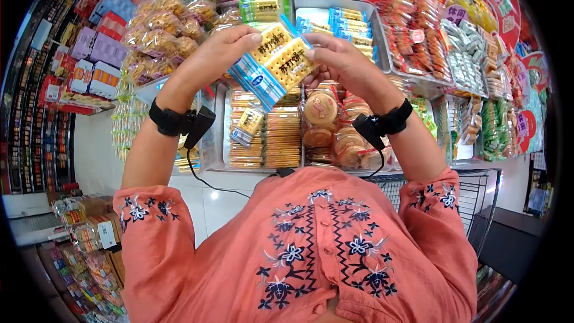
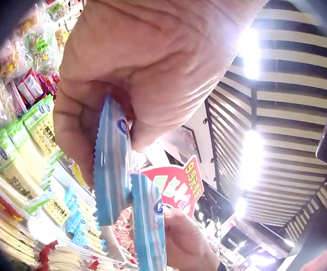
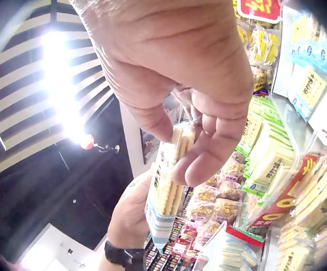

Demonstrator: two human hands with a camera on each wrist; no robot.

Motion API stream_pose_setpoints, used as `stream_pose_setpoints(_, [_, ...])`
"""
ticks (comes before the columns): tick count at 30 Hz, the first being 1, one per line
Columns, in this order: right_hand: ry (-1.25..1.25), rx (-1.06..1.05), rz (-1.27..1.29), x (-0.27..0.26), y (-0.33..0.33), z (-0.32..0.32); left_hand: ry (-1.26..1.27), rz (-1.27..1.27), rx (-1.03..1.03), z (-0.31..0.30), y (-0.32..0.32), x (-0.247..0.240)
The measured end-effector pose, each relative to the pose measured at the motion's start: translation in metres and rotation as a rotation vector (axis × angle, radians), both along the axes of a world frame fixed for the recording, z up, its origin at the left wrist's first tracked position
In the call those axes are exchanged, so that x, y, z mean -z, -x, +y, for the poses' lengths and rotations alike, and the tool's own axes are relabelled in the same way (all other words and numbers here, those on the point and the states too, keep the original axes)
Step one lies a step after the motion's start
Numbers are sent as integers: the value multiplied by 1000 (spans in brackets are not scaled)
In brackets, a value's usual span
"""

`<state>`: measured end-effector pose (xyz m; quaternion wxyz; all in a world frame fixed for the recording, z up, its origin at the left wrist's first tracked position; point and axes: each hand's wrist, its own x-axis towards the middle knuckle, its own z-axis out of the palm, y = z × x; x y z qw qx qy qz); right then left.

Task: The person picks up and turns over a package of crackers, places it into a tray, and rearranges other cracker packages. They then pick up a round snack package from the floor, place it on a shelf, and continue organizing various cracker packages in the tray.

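Note:
Two packets of soda crackers in blue-and-white wrappers are held up side by side in the head view, over the snack bins. My left hand [image 1: 221, 57] pinches the upper-left cracker packet [image 1: 267, 46] between thumb and fingers. With thumb and curled fingers my right hand [image 1: 350, 66] grips the other cracker packet [image 1: 290, 64] at its right edge. Seen edge-on in the left wrist view, the striped blue wrapper [image 2: 112, 169] hangs from the left hand's fingers. The right wrist view shows the right thumb and fingers on either side of a packet [image 3: 166, 180].
Below the hands lie a bin of stacked crackers [image 1: 282, 137] with a loose small packet [image 1: 247, 125] on top, and round biscuits [image 1: 321, 109]. Behind is a tray [image 1: 297, 5] of blue packets. Bagged snacks [image 1: 161, 30] stand left, a wire cart [image 1: 478, 194] right.

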<state>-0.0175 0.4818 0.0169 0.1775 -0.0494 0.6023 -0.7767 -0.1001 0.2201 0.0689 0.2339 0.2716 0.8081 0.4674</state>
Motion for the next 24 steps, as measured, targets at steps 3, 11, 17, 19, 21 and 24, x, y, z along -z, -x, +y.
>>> stream_pose_setpoints(3, [17,7,-14,4,5,11,34,-28,74,17,0,-1])
stream_pose_setpoints(11, [-83,211,15,-10,15,41,94,23,209,65,33,-1])
stream_pose_setpoints(17, [-653,277,221,25,47,106,85,517,270,122,101,20])
stream_pose_setpoints(19, [-892,199,314,44,51,119,208,542,348,145,110,35])
stream_pose_setpoints(21, [-1041,181,428,69,51,122,330,608,425,165,121,63])
stream_pose_setpoints(24, [-1123,141,420,92,48,121,480,595,447,180,133,95])
